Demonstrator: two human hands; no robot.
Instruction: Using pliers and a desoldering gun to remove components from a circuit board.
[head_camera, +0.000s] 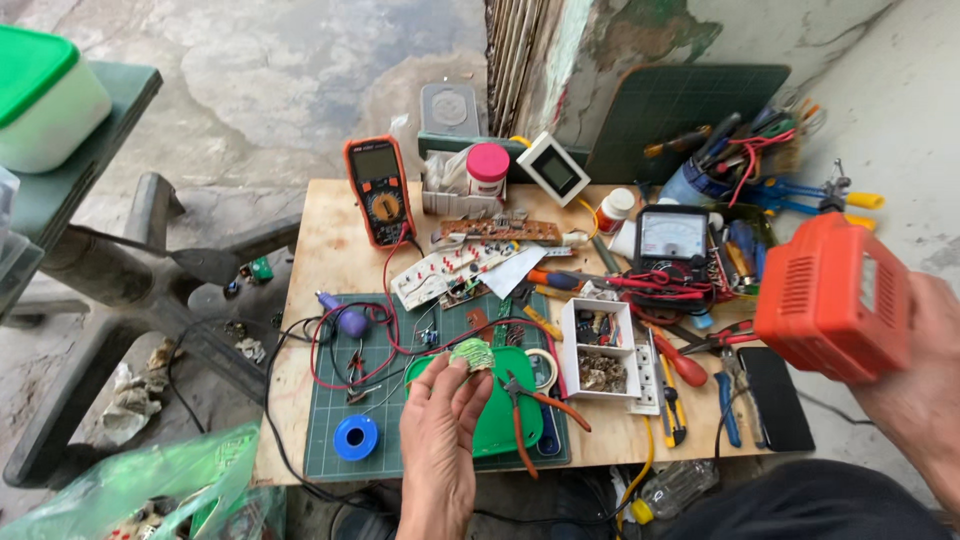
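orange box (832, 296), green gridded mat (345, 420), blue solder spool (356, 437)

The table (320, 240) is bare plywood, pale and matt. On it lies a dark green cutting mat (330, 430) of dull rubbery finish. The left hand (440, 420) pinches a small green coil (472, 353) with a wiry sheen. The right hand (920, 400) holds an orange plastic casing (830, 295), ribbed with vent slots, slightly glossy. The pliers (530, 400) have dark metal jaws and orange plastic-coated handles. The green lid (510, 420) under them is smooth plastic. The floor (250, 80) is rough, stained concrete.
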